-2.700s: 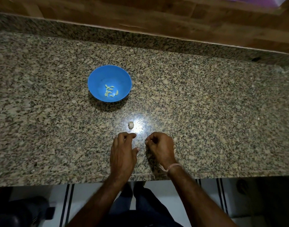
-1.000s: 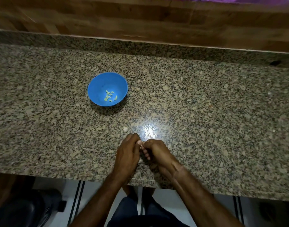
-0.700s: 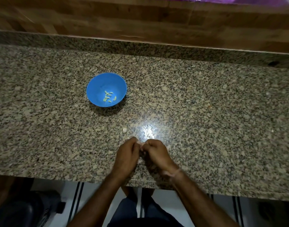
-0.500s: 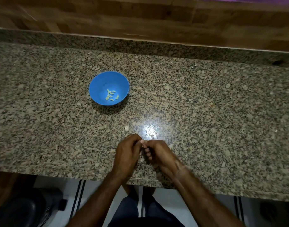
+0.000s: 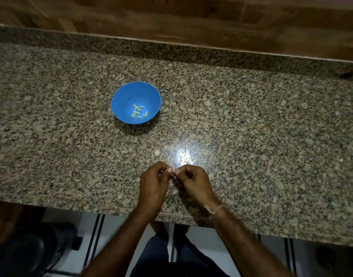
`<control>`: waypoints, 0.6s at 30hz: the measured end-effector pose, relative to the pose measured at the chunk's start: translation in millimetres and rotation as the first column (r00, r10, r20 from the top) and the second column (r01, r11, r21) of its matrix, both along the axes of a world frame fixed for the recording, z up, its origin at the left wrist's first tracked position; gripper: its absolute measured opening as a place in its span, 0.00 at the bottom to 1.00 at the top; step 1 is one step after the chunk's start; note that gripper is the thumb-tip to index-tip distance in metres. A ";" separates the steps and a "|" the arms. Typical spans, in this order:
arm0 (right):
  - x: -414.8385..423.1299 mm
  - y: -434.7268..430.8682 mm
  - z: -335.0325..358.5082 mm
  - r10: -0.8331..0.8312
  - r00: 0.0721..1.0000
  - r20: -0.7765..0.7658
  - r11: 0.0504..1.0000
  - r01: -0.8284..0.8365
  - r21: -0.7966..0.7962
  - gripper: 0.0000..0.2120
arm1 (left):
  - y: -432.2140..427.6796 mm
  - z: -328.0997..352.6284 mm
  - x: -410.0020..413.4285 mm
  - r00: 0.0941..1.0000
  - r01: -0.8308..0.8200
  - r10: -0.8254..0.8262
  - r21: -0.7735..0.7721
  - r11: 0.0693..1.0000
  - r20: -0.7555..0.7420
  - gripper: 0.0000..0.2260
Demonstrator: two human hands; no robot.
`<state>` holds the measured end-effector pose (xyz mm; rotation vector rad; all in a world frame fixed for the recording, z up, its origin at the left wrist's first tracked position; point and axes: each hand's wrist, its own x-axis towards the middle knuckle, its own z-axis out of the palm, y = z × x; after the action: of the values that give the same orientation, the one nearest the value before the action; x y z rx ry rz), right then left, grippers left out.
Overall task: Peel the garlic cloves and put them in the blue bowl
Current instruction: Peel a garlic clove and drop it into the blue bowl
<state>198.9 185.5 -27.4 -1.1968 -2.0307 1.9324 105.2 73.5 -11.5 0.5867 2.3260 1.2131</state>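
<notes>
Plainly, the step in hand is the peeling itself: both hands are curled close together above the near edge of the granite surface (image 5: 251, 136), the left grip (image 5: 153, 182) and the right grip (image 5: 193, 182) meeting fingertip to fingertip and each clenched on a tiny pale thing, the pinched clove (image 5: 173, 172). It is too small to show whether any skin is off it, so calling it a garlic clove is a judgement from the task. Just beyond the fingertips a loose clove (image 5: 157, 153) lies on the surface beside a bright glare, apart from both hands and looking unpeeled. Well beyond that and a little to the left stands the blue bowl (image 5: 119, 100), upright, with a small cluster of peeled cloves (image 5: 138, 111) lying on its bottom. So the task seems well along, with one clove being worked and one waiting. The next move calls for the skin to be picked free with the nails, then a reach forward and left over the bowl's rim to drop the bare clove in; a tiny clove may well slip from the fingers.
</notes>
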 end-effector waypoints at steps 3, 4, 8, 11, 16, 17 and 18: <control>-2.5 0.8 0.1 -0.011 1.000 0.003 1.000 0.011 0.024 0.08 | 1.6 -0.7 -0.2 0.988 -0.086 0.082 0.025 0.996 0.129 0.06; -3.7 2.9 -0.9 -0.014 1.000 0.007 1.000 0.013 0.009 0.07 | 2.0 -2.4 -0.4 0.977 -0.118 0.110 0.034 0.992 0.185 0.07; -4.3 4.9 -0.6 -0.019 1.000 0.012 1.000 0.019 0.003 0.05 | 0.8 -8.2 -1.6 0.931 -0.186 0.157 0.058 0.981 0.330 0.06; -2.3 1.0 5.0 0.050 0.999 0.016 0.972 -0.052 0.227 0.06 | 1.4 -7.8 0.0 0.943 -0.168 0.149 0.038 0.985 0.299 0.07; -2.3 -1.7 13.2 0.064 0.996 0.061 0.960 -0.078 0.268 0.09 | 0.2 0.9 2.8 0.997 -0.037 0.034 0.041 0.998 0.064 0.09; -3.1 -0.2 13.5 0.006 0.998 0.055 0.996 -0.011 0.091 0.10 | -0.8 2.3 2.3 0.999 -0.020 0.017 0.067 0.998 0.047 0.09; -4.4 0.1 14.4 -0.056 0.997 0.057 0.993 0.062 -0.096 0.10 | -1.6 2.6 1.3 0.998 -0.021 0.015 0.087 0.996 0.063 0.09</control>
<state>194.4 185.6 -13.0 -1.3293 -1.9227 2.0139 106.5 71.8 -8.9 0.5509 2.2401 1.3286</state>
